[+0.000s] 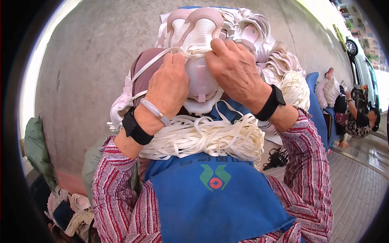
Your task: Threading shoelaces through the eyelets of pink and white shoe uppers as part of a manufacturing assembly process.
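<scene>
A white and pale pink shoe upper [201,83] rests in front of me, its mesh tongue facing up. Across its top runs a flat white shoelace [153,65]. My left hand [168,87], closed in a pinch, grips the lace on the upper's left side. On the other side, my right hand [235,69] pinches the lace at the upper's edge; its fingertips are partly hidden. A thick bundle of white shoelaces [202,137] lies across my lap, just below both hands. More shoe uppers [198,26] are stacked beyond my fingers.
Several pale uppers [279,67] and another lace bundle [295,90] lie at the right. A blue cloth [219,198] covers my lap. Green fabric [39,150] stands at the left on concrete floor [89,69]. Another person [360,119] sits far right, near a parked car [366,69].
</scene>
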